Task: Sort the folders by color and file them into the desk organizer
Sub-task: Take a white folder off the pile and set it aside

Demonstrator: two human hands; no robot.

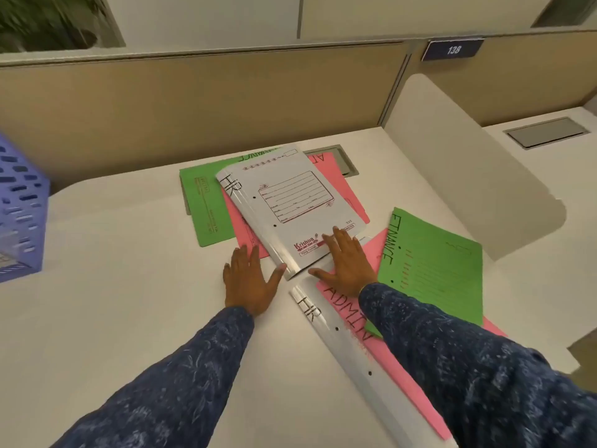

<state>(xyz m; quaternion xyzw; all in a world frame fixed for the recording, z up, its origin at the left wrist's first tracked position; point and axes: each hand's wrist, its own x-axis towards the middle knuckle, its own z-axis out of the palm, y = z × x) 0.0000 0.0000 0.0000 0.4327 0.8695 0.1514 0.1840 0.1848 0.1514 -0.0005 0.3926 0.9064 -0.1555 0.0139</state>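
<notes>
Head view: both hands lie flat with straight fingers, grasping nothing. Left hand (248, 279) rests on the desk (129, 253), thumb touching the near corner of the white HR folder (290, 202); right hand (345, 263) presses that folder's near edge. It tops a green folder (202, 205) and a pink folder (339, 176) mid-desk. Purple desk organizer (19, 205) stands well apart, at far left.

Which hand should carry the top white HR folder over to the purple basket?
Probably the left hand. Its thumb touches the white HR folder at the near corner, and the purple organizer stands on that side. The right hand rests on it but would have to cross over.
</notes>
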